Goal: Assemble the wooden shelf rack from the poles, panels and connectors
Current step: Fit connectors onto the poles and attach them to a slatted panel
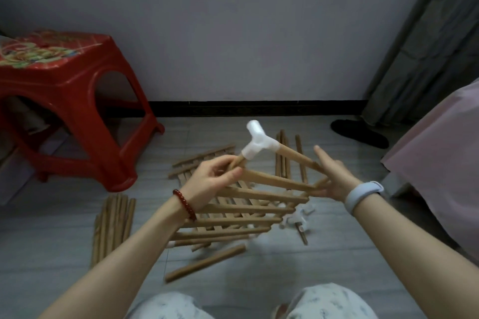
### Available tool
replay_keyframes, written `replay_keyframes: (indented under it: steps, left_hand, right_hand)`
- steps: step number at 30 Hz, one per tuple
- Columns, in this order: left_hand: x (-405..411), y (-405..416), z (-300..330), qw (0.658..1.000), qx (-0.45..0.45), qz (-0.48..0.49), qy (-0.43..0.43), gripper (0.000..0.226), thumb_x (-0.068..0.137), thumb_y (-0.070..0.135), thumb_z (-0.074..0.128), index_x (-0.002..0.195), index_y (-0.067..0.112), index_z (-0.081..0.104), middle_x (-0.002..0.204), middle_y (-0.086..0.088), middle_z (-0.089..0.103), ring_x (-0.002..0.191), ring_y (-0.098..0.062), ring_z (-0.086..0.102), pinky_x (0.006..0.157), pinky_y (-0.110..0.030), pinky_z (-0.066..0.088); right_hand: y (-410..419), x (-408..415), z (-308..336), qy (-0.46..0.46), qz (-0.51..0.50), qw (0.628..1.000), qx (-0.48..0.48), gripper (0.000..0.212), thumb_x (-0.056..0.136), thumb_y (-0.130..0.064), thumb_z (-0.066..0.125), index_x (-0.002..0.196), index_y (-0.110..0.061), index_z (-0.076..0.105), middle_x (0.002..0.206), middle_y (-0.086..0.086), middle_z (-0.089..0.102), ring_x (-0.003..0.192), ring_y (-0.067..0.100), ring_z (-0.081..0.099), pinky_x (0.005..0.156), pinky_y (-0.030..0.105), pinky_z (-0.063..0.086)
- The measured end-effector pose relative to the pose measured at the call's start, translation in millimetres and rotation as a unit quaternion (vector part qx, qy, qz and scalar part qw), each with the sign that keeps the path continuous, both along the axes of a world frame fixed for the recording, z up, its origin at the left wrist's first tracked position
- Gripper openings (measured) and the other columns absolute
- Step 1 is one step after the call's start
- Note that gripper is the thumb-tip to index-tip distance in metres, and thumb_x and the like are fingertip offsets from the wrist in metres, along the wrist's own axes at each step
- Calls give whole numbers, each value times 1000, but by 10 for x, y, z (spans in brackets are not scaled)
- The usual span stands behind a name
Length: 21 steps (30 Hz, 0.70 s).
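I hold a slatted wooden panel (pixel 259 194) tilted in the air over the floor. My left hand (pixel 210 181) grips its left rail just below a white plastic connector (pixel 259 144) that caps the top corner. A wooden pole (pixel 298 156) runs from that connector down to the right. My right hand (pixel 331 176) lies with straight fingers against the panel's right end and that pole. A second slatted panel (pixel 199 160) lies flat on the floor behind. Loose white connectors (pixel 298 219) lie on the floor under the right end.
A bundle of poles (pixel 112 228) lies at the left, more poles (pixel 285 160) lie behind the panel, and one pole (pixel 204 263) lies near my knees. A red plastic stool (pixel 67 101) stands at the left. A pink bedcover (pixel 440 163), a curtain and a black slipper (pixel 360 133) are at the right.
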<state>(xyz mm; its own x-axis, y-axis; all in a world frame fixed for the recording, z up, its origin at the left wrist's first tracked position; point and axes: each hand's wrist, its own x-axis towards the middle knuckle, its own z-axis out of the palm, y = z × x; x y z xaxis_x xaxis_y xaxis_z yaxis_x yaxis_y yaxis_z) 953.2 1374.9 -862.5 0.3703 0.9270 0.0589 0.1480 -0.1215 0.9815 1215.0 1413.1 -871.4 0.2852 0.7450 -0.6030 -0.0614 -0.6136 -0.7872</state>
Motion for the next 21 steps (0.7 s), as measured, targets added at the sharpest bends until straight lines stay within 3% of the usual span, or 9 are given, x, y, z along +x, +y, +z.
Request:
replay_keyframes:
  steps: [3, 6, 8, 10, 12, 14, 18, 21]
  left_hand:
    - [292, -45, 67, 999, -5, -51, 7, 14, 81, 24, 66, 95, 23, 62, 88, -2, 58, 80, -14, 58, 71, -30, 53]
    - [471, -115, 159, 995, 40, -84, 19, 20, 71, 34, 70, 87, 27, 61, 82, 5, 58, 76, -12, 56, 75, -35, 51]
    - [541, -157, 187, 986, 102, -113, 67, 23, 67, 38, 74, 81, 27, 60, 77, 9, 58, 72, -7, 54, 72, -31, 50]
    - [635, -213, 158, 976, 150, -116, 104, 27, 65, 31, 80, 76, 20, 58, 74, 7, 60, 67, -5, 54, 66, -29, 50]
    - [756, -263, 56, 965, 192, -98, 147, 28, 64, 30, 83, 71, 19, 58, 74, 4, 62, 66, -7, 56, 63, -31, 50]
    - [884, -296, -80, 955, 219, -84, 183, 26, 67, 33, 81, 72, 16, 63, 76, 1, 64, 70, -12, 60, 67, -34, 51]
    - [1133, -294, -371, 955, 201, -67, 208, 27, 73, 36, 76, 78, 12, 67, 77, -4, 68, 74, -16, 63, 69, -32, 50]
    - [1244, -221, -516, 949, 193, -113, 224, 23, 83, 36, 66, 91, 14, 68, 82, 1, 66, 76, -12, 59, 67, -26, 45]
  right_hand:
    - [188, -103, 94, 119, -111, 986, 30, 26, 92, -13, 56, 116, -7, 47, 116, 19, 45, 82, 35, 57, 69, 40, 56]
    - [280, -73, 226, 85, -95, 991, 43, 11, 91, 4, 42, 99, 2, 50, 82, 19, 50, 55, 24, 62, 43, 27, 52]
    - [314, -63, 316, 41, -57, 995, 70, 15, 90, 6, 41, 79, -3, 44, 67, 11, 42, 31, 13, 50, 31, 18, 41]
    - [350, -69, 387, -7, 1, 996, 94, 14, 89, 6, 43, 79, -4, 43, 65, 11, 42, 33, 14, 51, 33, 19, 43]
    - [386, -116, 462, -47, 68, 990, 117, 5, 91, 4, 44, 94, 0, 45, 71, 13, 47, 36, 15, 56, 36, 21, 47]
    - [424, -206, 520, -78, 131, 977, 149, 14, 93, 3, 44, 106, 0, 43, 75, 14, 48, 36, 12, 56, 37, 21, 46]
    - [393, -484, 508, -151, 243, 941, 182, 26, 95, -2, 41, 121, -4, 41, 93, 13, 50, 40, 10, 56, 36, 18, 43]
    - [345, -486, 377, -191, 302, 917, 179, 33, 95, -3, 42, 128, -6, 39, 102, 13, 54, 50, 13, 53, 42, 21, 44]
